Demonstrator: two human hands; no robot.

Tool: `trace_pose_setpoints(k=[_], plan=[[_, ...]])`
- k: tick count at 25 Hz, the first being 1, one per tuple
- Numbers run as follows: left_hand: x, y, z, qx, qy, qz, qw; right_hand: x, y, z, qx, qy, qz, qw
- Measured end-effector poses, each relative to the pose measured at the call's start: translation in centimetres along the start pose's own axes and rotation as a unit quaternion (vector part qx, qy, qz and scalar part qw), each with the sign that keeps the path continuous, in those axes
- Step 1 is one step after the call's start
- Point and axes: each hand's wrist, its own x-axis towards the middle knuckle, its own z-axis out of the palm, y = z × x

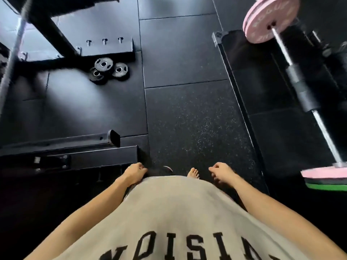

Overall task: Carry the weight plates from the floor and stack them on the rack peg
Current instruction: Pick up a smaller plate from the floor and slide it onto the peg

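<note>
Head view, items as I log them.

1. Left hand (135, 172), at 7 o'clock of frame centre: fingers loosely curled, holding nothing, hanging beside the grey shirt (174, 212).
2. Right hand (222, 173), at 5 o'clock: fingers loosely curled, gripping nothing, clear of everything.
3. Weight plates (108, 70), three small black discs, at 10 o'clock: lying on the floor (187, 119), overlapping one another, just beside the black rack frame (105, 50), well apart from both hands.
4. Three short rack pegs (104, 41), on that frame directly above the plates: bare.
5. Barbell (300, 87), at 2 o'clock: pink plates (270, 19) on its far end; pink, black and green plates on the near end.
6. One bare foot (193, 173) between the hands.
</note>
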Motion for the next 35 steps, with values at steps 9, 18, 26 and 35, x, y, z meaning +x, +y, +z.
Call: trace_pose_setpoints(k=[9, 18, 26, 35], plan=[[13.4, 6.7, -9.6, -0.090, -0.038, -0.062, 0.993, 13.8, -22.2, -10.2, -0.149, -0.089, -0.070, 0.982], [25.7, 7.6, -30.5, -0.235, 0.043, -0.135, 0.962, 24.4, -49.7, -14.3, -0.192, -0.054, -0.172, 0.965], [35.5, 8.0, -40.9, -0.296, 0.002, -0.206, 0.933, 33.7, -69.5, -14.6, -0.285, -0.104, -0.195, 0.933], [44.1, 6.6, -55.4, -0.345, 0.060, -0.268, 0.898, 39.9, -92.7, -14.2, -0.313, -0.154, -0.161, 0.923]])
